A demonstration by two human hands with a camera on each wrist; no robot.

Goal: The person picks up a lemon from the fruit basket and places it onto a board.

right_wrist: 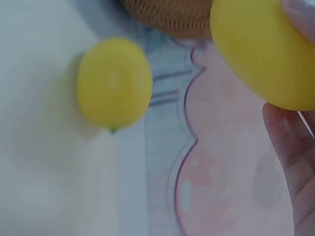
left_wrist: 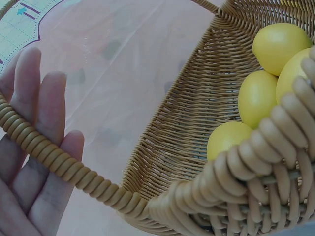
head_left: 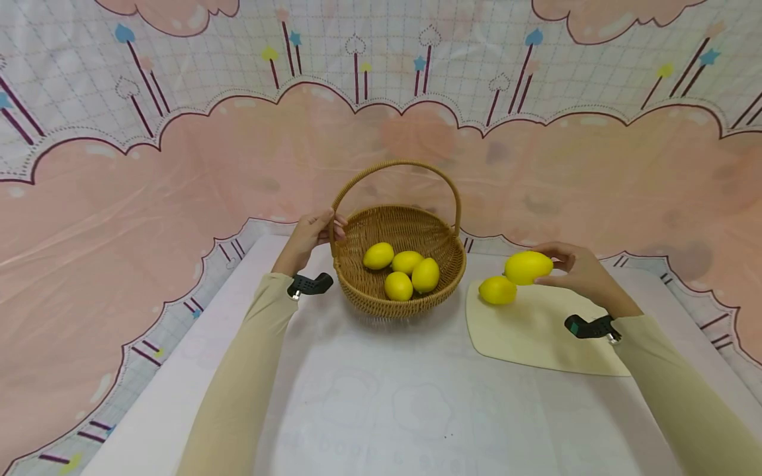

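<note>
A brown wicker basket [head_left: 405, 309] with a tall arched handle [head_left: 395, 162] holds several yellow lemons [head_left: 399, 285]. At the left side of the basket, my left hand [head_left: 311, 237] grips the handle near its base; the left wrist view shows fingers [left_wrist: 51, 101] passing behind the wrapped handle. To the right, my right hand [head_left: 574, 268] pinches a lemon [head_left: 528, 268] between thumb and fingers, above a cream board. Another lemon [head_left: 497, 290] lies on the board's left part, just below and left of the held one. The right wrist view shows that resting lemon [right_wrist: 114, 82] apart from the hand.
The cream cutting board [head_left: 536, 337] lies right of the basket on a white-covered table [head_left: 381, 396]. Behind the table hangs a pink and white patterned cloth [head_left: 268, 152], close to the basket's back.
</note>
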